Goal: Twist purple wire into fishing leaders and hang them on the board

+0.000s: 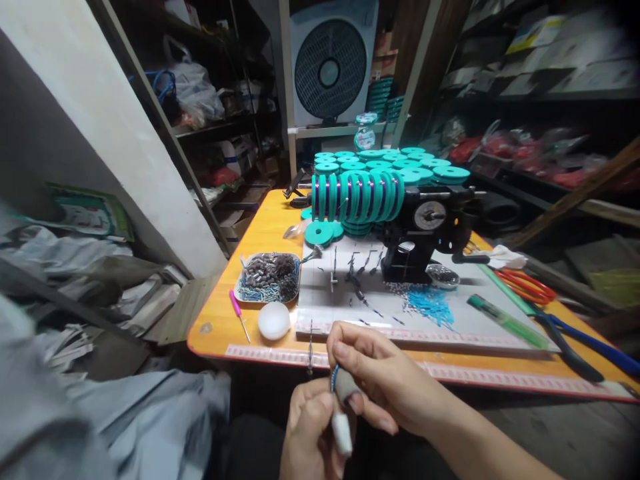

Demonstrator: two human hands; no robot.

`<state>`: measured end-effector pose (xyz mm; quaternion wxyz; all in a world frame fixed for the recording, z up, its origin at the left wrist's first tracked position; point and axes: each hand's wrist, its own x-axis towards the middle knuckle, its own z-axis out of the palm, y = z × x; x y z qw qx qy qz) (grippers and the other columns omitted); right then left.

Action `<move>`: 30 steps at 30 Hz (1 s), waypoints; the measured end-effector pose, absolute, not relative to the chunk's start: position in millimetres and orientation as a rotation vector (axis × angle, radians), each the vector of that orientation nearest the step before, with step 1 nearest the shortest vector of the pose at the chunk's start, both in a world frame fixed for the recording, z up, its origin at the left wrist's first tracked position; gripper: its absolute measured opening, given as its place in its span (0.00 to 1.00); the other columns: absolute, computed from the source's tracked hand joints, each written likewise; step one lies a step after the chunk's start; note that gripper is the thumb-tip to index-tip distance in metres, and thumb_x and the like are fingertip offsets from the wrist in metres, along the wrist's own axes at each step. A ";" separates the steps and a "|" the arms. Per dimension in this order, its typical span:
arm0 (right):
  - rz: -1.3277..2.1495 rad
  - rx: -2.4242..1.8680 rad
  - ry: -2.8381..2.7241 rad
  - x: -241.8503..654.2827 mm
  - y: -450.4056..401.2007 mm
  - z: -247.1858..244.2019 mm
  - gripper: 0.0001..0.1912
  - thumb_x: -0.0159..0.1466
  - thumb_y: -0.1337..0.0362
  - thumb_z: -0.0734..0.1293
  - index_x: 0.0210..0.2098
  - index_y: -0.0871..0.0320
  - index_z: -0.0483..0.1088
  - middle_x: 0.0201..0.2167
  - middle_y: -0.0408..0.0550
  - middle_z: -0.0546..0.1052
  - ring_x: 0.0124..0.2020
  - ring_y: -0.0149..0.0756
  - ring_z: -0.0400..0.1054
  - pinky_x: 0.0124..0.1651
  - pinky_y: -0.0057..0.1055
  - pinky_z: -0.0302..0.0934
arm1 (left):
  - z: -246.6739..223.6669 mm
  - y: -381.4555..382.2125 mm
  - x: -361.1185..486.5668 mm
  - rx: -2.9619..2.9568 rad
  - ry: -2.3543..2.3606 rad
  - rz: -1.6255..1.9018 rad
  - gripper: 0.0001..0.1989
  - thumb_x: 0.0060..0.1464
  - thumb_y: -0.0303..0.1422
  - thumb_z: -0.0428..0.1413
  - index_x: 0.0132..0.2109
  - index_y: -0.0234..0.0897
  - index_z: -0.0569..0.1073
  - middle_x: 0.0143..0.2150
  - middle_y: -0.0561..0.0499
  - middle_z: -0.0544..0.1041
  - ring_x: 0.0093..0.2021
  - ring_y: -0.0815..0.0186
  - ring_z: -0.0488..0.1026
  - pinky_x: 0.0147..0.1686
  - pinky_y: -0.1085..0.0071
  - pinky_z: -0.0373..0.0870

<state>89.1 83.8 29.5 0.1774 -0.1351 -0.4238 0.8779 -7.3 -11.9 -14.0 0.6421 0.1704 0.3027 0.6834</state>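
Note:
Both hands meet in front of the table's near edge. My left hand (315,427) is closed, thumb against a small blue beaded piece (334,379), with a white wrap (342,433) around one finger. My right hand (375,370) pinches the upper end of the same piece between thumb and forefinger. A grey cover (346,387) sits on another of its fingers. Just beyond the hands, a thin dark metal rig (311,347) stands at the table edge. Past it is a white board (320,320) with small dark parts and light-blue pieces (433,308).
A black winding machine (413,257) carries several teal spools (357,197). On the left are a tray of small parts (269,277), a white bowl (274,321) and a pink screwdriver (236,305). Blue-handled pliers (595,339) and a green tube (507,322) lie at right.

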 end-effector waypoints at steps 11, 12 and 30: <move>2.436 -0.415 -1.216 92.3 84.4 30.8 0.15 0.65 0.53 0.66 0.32 0.58 0.62 0.17 0.39 0.74 0.06 0.19 0.55 0.08 0.14 0.45 | -22.0 -14.3 -11.7 0.646 0.901 1.422 0.23 0.57 0.48 0.53 0.31 0.30 0.79 0.29 0.41 0.80 0.16 0.72 0.64 0.15 0.76 0.57; 2.392 -0.442 -1.292 94.6 86.5 33.0 0.16 0.66 0.52 0.65 0.32 0.58 0.62 0.17 0.39 0.74 0.06 0.19 0.55 0.08 0.14 0.45 | -22.3 -16.0 -12.8 0.709 1.015 1.449 0.23 0.58 0.47 0.52 0.33 0.31 0.79 0.34 0.39 0.81 0.21 0.67 0.71 0.19 0.73 0.64; 1.353 -0.848 -2.016 122.9 141.9 96.5 0.09 0.66 0.59 0.65 0.41 0.59 0.69 0.19 0.40 0.73 0.13 0.23 0.62 0.16 0.18 0.53 | 54.7 79.9 -34.2 0.817 0.760 1.574 0.16 0.64 0.35 0.50 0.29 0.32 0.71 0.17 0.57 0.65 0.20 0.72 0.64 0.25 0.77 0.62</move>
